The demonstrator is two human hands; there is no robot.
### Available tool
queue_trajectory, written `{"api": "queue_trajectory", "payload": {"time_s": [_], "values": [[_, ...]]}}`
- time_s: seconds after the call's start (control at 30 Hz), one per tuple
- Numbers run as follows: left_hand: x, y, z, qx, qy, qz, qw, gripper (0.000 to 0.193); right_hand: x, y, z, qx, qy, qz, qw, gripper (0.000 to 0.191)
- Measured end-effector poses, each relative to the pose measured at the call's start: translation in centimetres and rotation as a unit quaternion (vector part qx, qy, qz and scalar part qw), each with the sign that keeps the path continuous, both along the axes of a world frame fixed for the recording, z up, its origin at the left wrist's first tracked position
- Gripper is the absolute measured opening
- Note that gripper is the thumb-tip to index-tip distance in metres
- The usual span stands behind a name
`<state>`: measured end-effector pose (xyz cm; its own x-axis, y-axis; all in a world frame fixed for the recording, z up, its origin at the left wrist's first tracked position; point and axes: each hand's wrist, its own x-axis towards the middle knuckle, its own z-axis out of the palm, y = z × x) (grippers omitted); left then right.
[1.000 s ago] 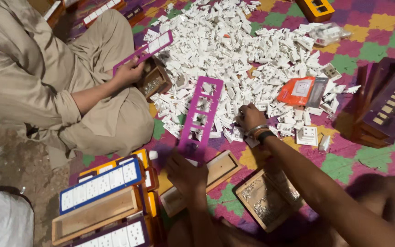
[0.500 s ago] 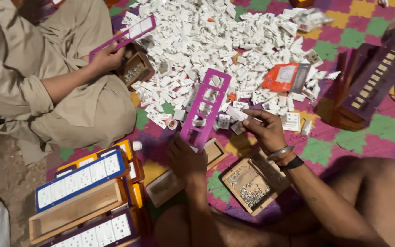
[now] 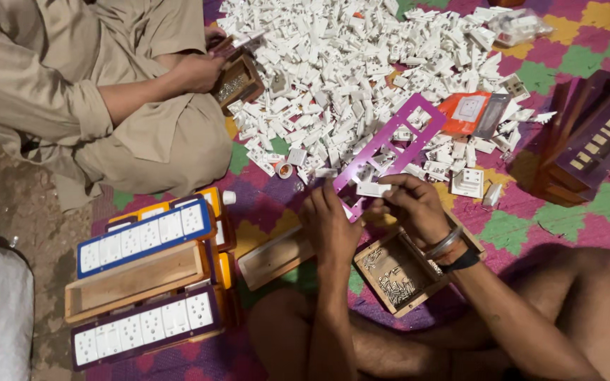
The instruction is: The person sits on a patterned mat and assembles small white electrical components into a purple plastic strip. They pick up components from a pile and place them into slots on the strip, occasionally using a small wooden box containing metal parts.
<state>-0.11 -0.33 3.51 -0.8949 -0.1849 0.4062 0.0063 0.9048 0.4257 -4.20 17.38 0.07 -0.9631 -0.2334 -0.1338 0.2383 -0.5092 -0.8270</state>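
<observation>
Floor workspace: patchwork mat (image 3: 552, 219) in purple, green and yellow squares, bare concrete at the left edge. A big heap of white switch and socket modules (image 3: 361, 77) covers the top middle of the mat.

Co-worker in beige clothes (image 3: 72, 92) sits top left, hands on a small wooden box by the heap.

Bottom left: stack of finished boards (image 3: 142, 282), long wooden boxes with white sockets in blue and purple faceplates. Right edge: dark purple board box (image 3: 594, 141), tilted. Orange packet (image 3: 467, 109) lies beside the heap.

Purple faceplate frame (image 3: 390, 148) is now low over the heap's near edge, slanting up to the right. A second ago it stood almost upright, closer to the stack. So it has swung over to the parts.

Left hand (image 3: 330, 222) grips the frame's lower end, fingers closed. Right hand (image 3: 411, 201), wristband on, has come back from the heap and now pinches a white module (image 3: 375, 189) at the frame's lower cutouts. Looks like a module being seated; how far in, can't tell.

Below the hands: open wooden tray of screws (image 3: 397, 279), empty wooden box (image 3: 277, 257) just left of it.
</observation>
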Motion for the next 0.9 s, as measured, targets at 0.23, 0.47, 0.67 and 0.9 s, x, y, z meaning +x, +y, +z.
{"api": "queue_trajectory", "payload": {"time_s": [0.23,0.47,0.67,0.9], "values": [[0.1,0.1,0.7,0.014,-0.040,-0.011,0.999,0.088,0.1,-2.9,-1.6,0.231,0.114,0.018,0.966,0.014],[0.1,0.1,0.3,0.003,-0.050,-0.016,0.999,0.083,1.5,-3.2,2.0,0.458,0.264,-0.018,0.849,0.029],[0.1,0.1,-0.3,0.069,-0.027,-0.022,0.997,0.077,1.6,-3.8,4.1,0.500,0.232,0.028,0.834,0.036],[-0.7,-1.7,-1.7,0.057,0.000,0.048,0.997,0.086,-2.0,-1.0,-1.4,0.375,0.120,-0.085,0.915,0.027]]}}
